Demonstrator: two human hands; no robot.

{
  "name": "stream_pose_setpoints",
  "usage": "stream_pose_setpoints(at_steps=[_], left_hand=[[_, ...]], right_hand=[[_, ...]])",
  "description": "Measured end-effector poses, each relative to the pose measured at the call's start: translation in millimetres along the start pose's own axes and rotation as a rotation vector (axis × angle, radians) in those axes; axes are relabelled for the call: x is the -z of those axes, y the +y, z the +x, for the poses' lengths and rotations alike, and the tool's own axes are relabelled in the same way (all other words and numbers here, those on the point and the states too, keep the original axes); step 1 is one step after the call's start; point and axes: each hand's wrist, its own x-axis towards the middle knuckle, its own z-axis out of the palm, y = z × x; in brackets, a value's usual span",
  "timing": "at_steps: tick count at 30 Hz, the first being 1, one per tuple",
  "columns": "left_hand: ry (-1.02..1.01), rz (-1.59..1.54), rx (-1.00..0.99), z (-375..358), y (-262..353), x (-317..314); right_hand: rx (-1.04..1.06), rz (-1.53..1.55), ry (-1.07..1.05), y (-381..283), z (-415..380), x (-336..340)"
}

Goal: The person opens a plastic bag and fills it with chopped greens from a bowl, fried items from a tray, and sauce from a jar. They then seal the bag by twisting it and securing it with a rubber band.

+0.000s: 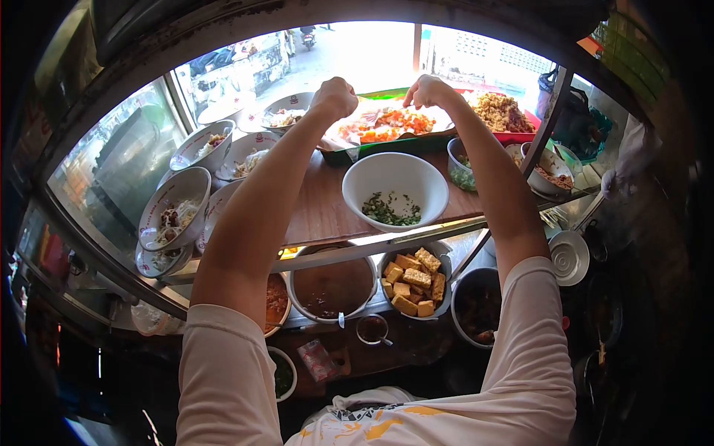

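Note:
Both arms reach forward over a green-and-black tray (357, 152) lined with what looks like clear plastic. Orange and white chopped food (398, 123) lies in it. My left hand (336, 97) is closed above the tray's left end; what its fingers hold, if anything, is hidden. Over the right part of the tray, my right hand (432, 91) has its fingers curled downward, and I cannot make out anything in them. Nearer me stands a white bowl (396, 175) with chopped green herbs (390, 209) at its bottom.
Stacked bowls with noodles (175, 212) stand left. A red tray (520, 137) of brown crumbly food is at right, by a plastic tub of greens (462, 171). Below the shelf are a pot of brown sauce (333, 279), fried tofu and tempeh (413, 281), and a dark pot (476, 297).

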Motion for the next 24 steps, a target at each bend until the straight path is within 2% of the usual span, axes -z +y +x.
stream_pose_setpoints(at_steps=[2,3,6,8,9,12,21,24], left_hand=[[0.000,0.022,-0.001,0,1,4],[-0.001,0.034,-0.003,-2,4,7],[0.016,0.045,-0.036,-5,5,16],[0.022,0.055,-0.026,-6,5,19],[0.024,0.059,-0.021,-7,5,20],[0.034,0.065,-0.019,-12,2,20],[0.045,0.016,-0.045,-11,-3,19],[-0.012,-0.056,-0.017,-9,0,13]], right_hand=[[-0.002,-0.111,0.002,-1,1,-1],[0.016,-0.198,0.163,12,22,-20],[-0.002,-0.268,0.323,2,27,-56],[0.000,-0.212,0.244,-13,32,-68],[0.015,-0.127,0.279,-20,35,-74],[0.077,0.070,0.064,-20,39,-68],[-0.021,0.075,0.081,-1,14,-26],[-0.056,0.049,0.040,0,8,-10]])
